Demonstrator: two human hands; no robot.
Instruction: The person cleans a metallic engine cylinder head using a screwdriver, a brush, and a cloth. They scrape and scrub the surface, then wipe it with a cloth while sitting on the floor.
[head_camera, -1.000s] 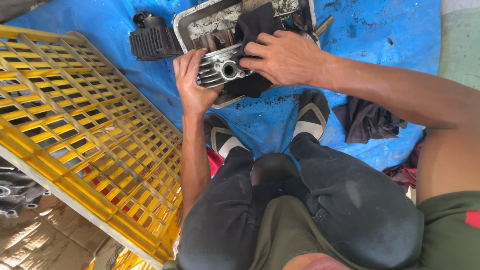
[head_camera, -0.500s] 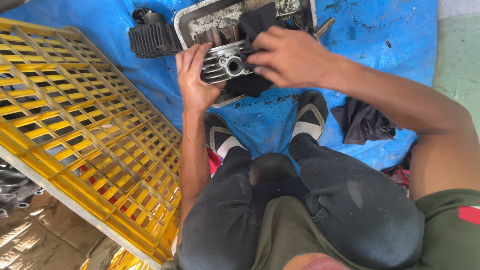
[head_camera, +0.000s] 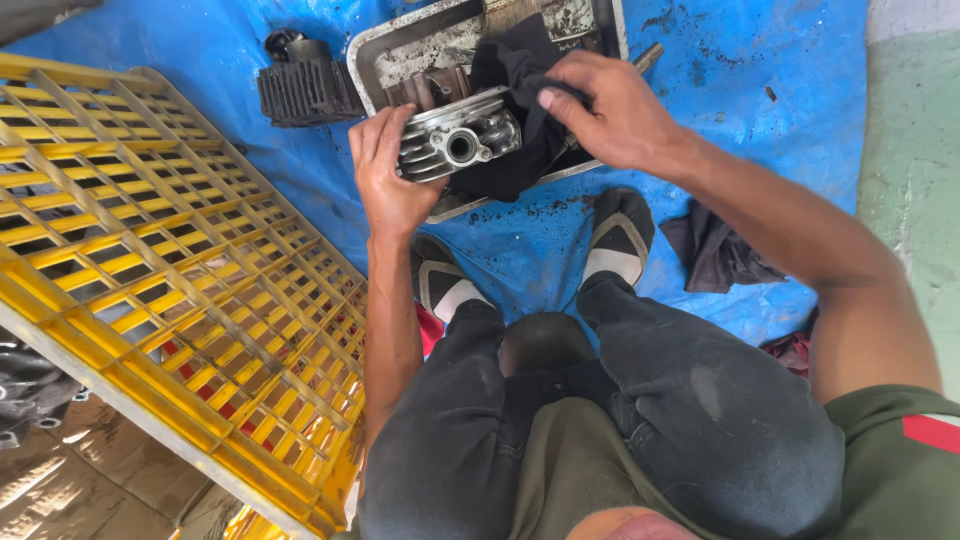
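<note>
- The left hand (head_camera: 385, 175) is cupped around the finned end of a silver engine cylinder head (head_camera: 458, 145), fingers curled over the top fins and thumb below, carrying its weight.
- The right hand (head_camera: 610, 115) is pinched shut on a black rag (head_camera: 520, 110), pressing the cloth against the far side of the head.
- The head is held just above the near rim of a grimy metal tray (head_camera: 400, 50), between the two hands (its round port faces the camera); the rag drapes behind and beneath it.
- The tray rests on a blue tarp (head_camera: 780, 110); a dark finned cylinder (head_camera: 305, 90) lies just beside the tray's left end, and a yellow plastic crate (head_camera: 150, 270) lies flat to the left.
- A second dark cloth (head_camera: 715, 250) sits on the tarp near the right shoe (head_camera: 620, 235).
- Risk, judged from this grip: the head is supported by one hand only, and oily fins could let it slip onto the tray rim or toward the feet directly beneath.
- A further risk: the rag could snag on the fins or studs and jerk the part out of the left palm.
</note>
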